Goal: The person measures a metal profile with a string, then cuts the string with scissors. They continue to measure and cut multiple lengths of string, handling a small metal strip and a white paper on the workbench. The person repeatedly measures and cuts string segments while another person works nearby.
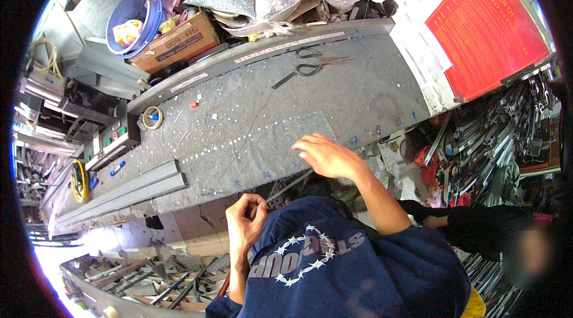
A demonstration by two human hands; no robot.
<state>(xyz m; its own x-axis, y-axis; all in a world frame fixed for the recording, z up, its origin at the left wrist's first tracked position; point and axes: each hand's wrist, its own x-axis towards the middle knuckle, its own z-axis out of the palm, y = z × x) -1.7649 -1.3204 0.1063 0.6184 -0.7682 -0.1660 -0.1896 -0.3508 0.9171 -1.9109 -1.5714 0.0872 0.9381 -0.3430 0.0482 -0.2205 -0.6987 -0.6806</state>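
My left hand is closed in front of my dark blue shirt, just off the bench's near edge. A thin grey strip runs from its fingers up to the right, toward the bench edge. Over that edge hovers my right hand, palm down, its fingers loosely bent and nothing visible in them. The far end of the strip passes below this hand. Scissors with black handles lie farther back on the grey bench top, beside a dark narrow blade-like piece.
Grey metal profiles lie along the bench's left part, near a tape roll and a machine with green buttons. A blue bucket, cardboard box and bags line the back. Another person's arm shows at right, near racked strips.
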